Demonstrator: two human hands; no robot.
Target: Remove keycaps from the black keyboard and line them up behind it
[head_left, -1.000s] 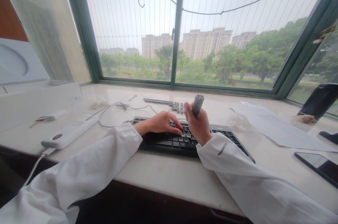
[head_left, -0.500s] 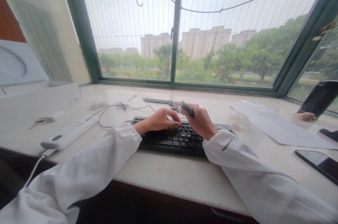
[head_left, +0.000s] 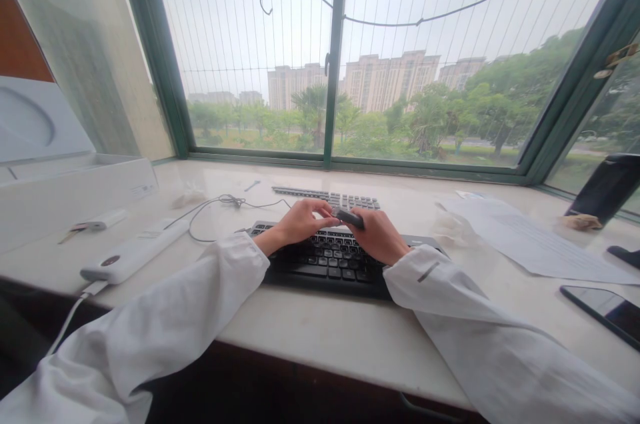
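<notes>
A black keyboard [head_left: 320, 283] lies on the pale sill in front of me, with many keys stripped to bare sockets in its upper rows and some keycaps still on lower down. My right hand [head_left: 383, 236] is closed around a small dark-handled tool [head_left: 353, 219], its tip pointing left above the keyboard. My left hand [head_left: 301, 224] has thumb and fingers drawn together at the tool's tip; whatever they pinch is too small to make out. Rows of loose keycaps [head_left: 357, 201] are laid out behind the keyboard.
To the left are a white power bank [head_left: 127, 257] with a cable, a white box [head_left: 75, 191] and a thin dark cord [head_left: 203, 237]. Paper sheets [head_left: 530, 237], a phone [head_left: 603, 311] and a dark upright object [head_left: 603, 187] sit to the right. The window stands behind.
The tool, earlier tilted up and apart from my left hand, is now lower and more level. My left fingers have risen from the keys to meet its tip.
</notes>
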